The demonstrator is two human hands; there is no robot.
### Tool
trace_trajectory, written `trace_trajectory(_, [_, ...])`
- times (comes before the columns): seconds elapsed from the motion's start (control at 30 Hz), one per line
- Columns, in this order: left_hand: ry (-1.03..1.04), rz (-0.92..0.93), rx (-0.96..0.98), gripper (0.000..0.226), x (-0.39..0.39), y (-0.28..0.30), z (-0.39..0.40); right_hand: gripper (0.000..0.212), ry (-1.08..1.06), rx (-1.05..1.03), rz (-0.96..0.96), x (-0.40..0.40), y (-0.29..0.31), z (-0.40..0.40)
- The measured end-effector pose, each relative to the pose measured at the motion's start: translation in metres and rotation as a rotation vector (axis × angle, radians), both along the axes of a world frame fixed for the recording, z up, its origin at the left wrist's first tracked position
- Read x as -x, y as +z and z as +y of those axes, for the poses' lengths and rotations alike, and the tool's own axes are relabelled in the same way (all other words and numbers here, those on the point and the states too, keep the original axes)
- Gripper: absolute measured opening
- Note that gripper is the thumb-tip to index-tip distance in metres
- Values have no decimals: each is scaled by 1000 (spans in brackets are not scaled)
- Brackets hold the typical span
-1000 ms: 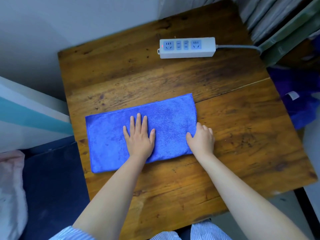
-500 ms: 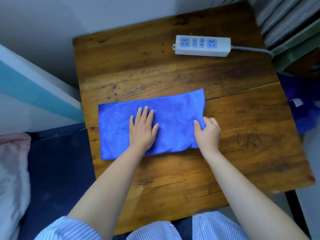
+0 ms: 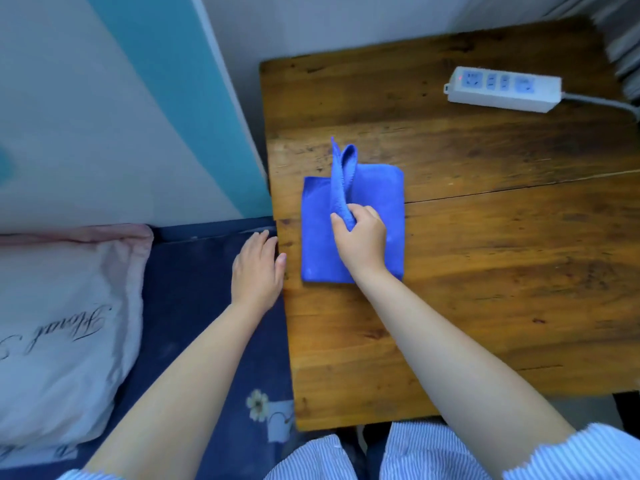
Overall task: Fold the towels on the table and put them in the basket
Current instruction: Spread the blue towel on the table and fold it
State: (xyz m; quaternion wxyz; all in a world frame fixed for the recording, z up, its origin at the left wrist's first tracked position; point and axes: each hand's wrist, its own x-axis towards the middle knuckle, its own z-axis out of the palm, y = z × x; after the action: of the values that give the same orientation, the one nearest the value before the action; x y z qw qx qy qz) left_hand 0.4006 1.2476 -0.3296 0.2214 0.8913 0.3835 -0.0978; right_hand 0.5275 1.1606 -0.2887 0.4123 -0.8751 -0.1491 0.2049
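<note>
We note the blue towel (image 3: pixel 377 216) lying folded near the left edge of the wooden worktop (image 3: pixel 485 258), roughly square, with one flap raised upright over its middle. Our right hand (image 3: pixel 362 237) sits on top of the towel; its grip is clenched on the near end of that flap, pinching the cloth between thumb and curled fingers, and the flap's far end stands above the towel's far edge. Our left hand (image 3: pixel 256 268) is off the towel, just beside the worktop's left edge, its grip released, fingers straight and relaxed, thumb tip close to the wood; we cannot tell whether it touches. A white power strip (image 3: pixel 504 89) lies well apart from the towel, toward the worktop's far right corner, cord running off right. Left of the worktop lie dark blue bedding (image 3: pixel 194 323) and a pale pillow (image 3: pixel 65 334) with script lettering
</note>
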Motion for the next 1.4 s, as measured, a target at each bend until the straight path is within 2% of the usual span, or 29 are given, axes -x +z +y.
trace_trajectory(0.1, [37, -14, 22, 43, 13, 0, 10, 37, 111, 76, 173, 15, -17, 16])
trace_trajectory(0.17, [71, -43, 59, 42, 18, -1, 15, 39, 121, 78, 239, 20, -23, 16])
trace_trajectory(0.3, [211, -171, 264, 41, 11, 1, 13, 33, 69, 0, 50, 20, -19, -12])
trace_trajectory(0.37, [333, -225, 442, 43, -2, 7, 5, 40, 134, 15, -83, 17, -19, -35])
trace_trajectory(0.43, [458, -260, 566, 50, -16, 11, -2, 50, 302, 194, -259, 10, -25, -59])
trace_trajectory(0.47, [490, -262, 592, 52, -22, 11, -4, 56, 391, 328, -289, 7, -26, -67])
trace_trajectory(0.53, [486, -249, 566, 49, -30, 10, -6, 68, 507, 597, -260, 5, -32, -79])
trace_trajectory(0.57, [469, -243, 531, 44, -34, 10, -7, 70, 522, 649, -249, 5, -35, -81])
trace_trajectory(0.63, [444, -259, 485, 28, -38, 11, -9, 66, 519, 632, -312, 7, -42, -80])
trace_trajectory(0.77, [400, -439, 554, 4, -46, 17, -12, 62, 346, 461, -252, 2, -52, -79])
trace_trajectory(0.83, [426, -518, 609, 17, -46, 19, -17, 65, 202, 374, -253, 0, -49, -83])
trace_trajectory(0.9, [461, -504, 618, 24, -42, 15, -25, 66, 152, 369, -267, 0, -51, -92])
trace_trajectory(1.03, [560, -360, 547, 9, -30, -1, -40, 60, 218, 401, -257, 8, -62, -100])
trace_trajectory(1.23, [360, -235, 429, 6, -27, -7, -42, 71, 258, 479, -170, 6, -57, -104])
trace_trajectory(1.33, [283, -160, 355, 20, -27, -4, -43, 70, 266, 432, -217, 5, -67, -108])
trace_trajectory(1.4, [239, -103, 264, 33, -26, -3, -46, 74, 301, 484, -253, 7, -64, -109])
